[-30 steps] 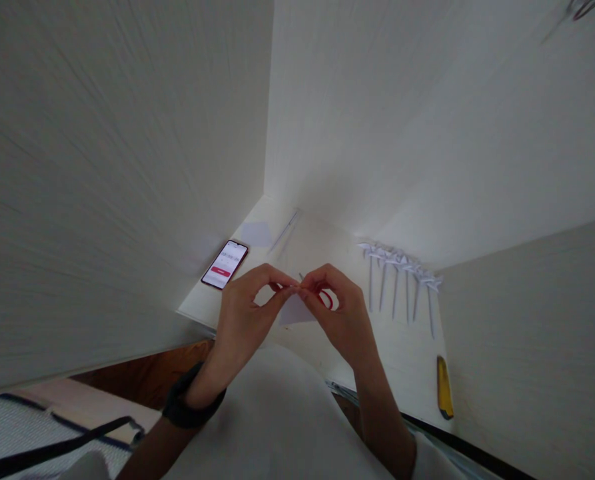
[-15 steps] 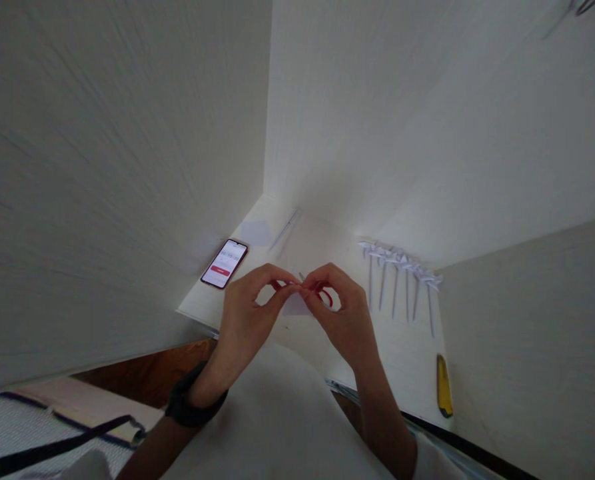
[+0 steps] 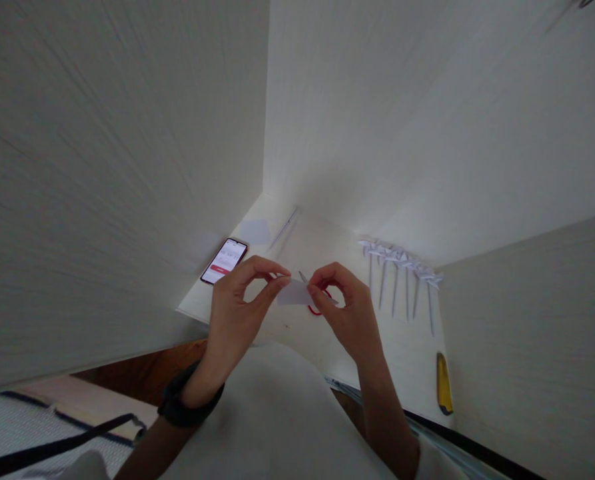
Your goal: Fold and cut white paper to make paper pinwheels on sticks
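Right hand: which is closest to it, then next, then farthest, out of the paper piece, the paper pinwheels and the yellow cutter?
From the right hand:
1. Paper piece, pinched in its fingers.
2. Paper pinwheels, in a row to its right.
3. Yellow cutter, by the desk's near right edge.

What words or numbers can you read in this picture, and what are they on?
None can be read.
Phone: its lit screen shows small grey marks and a red bar, too small and blurred to read.
Paper piece held between the left hand and right hand: blank.
Yellow tool: no writing visible.

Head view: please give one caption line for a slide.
Two hands, left and right, pinch a small white paper piece above a white desk.
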Demonstrator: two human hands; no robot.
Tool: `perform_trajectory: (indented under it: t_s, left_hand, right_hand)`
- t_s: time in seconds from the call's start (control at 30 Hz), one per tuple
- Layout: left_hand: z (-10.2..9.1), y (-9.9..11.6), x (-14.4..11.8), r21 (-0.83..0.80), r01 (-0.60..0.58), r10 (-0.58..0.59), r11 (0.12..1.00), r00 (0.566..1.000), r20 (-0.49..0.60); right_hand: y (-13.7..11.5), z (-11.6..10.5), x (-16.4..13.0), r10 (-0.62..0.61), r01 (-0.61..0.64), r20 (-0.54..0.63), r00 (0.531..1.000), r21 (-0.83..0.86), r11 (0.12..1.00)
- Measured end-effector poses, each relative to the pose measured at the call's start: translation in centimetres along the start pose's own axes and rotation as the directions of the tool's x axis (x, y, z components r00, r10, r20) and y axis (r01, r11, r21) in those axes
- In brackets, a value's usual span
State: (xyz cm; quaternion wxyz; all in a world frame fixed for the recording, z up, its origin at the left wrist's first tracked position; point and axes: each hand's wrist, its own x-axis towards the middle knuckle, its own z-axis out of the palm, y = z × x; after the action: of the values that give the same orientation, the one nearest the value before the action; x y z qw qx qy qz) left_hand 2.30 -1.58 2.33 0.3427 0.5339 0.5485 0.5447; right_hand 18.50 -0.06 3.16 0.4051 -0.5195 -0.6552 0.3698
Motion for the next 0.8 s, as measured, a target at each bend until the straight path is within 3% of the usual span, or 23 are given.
perform_trajectory:
  t_s: [0.17,0.27,0.37,0.53,0.7,0.8]
  left_hand:
    - [0.3,0.1,0.1,-0.001,0.035,-0.034,0.999,0.992,0.125]
    - [0.5,0.2,-0.1,0.016,0.016,-0.018,1.000,0.994,0.106]
    - [0.6,0.2,-0.1,0.022,-0.037,0.036,0.999,0.998,0.045]
    - [0.1,-0.2,0.0,-0.015,-0.151,0.146,0.988,0.975,-0.168]
    - [-1.0,-0.5,0.7,-0.139,-0.156,0.106,0.978,0.943,-0.314]
    - [-1.0,-0.6,1.1,-0.171,-0.128,0.064,0.977,0.938,-0.339]
  right_hand:
    - [-0.6,0.3,-0.1,-0.039,0.039,0.020,0.999,0.008,0.999]
    - [-0.9,0.5,-0.1,-0.064,0.063,0.027,0.998,0.008,0.998]
    - [-0.9,0.3,0.0,-0.028,0.028,0.033,0.999,0.014,1.000]
    - [0.6,-0.6,0.0,0.012,-0.012,0.032,0.999,0.007,1.000]
    - [2.6,-2.1,-0.3,0.070,-0.071,-0.086,0.994,-0.009,0.997]
    - [2.3,-2.5,-0.3,0.065,-0.067,-0.145,0.987,-0.006,0.998]
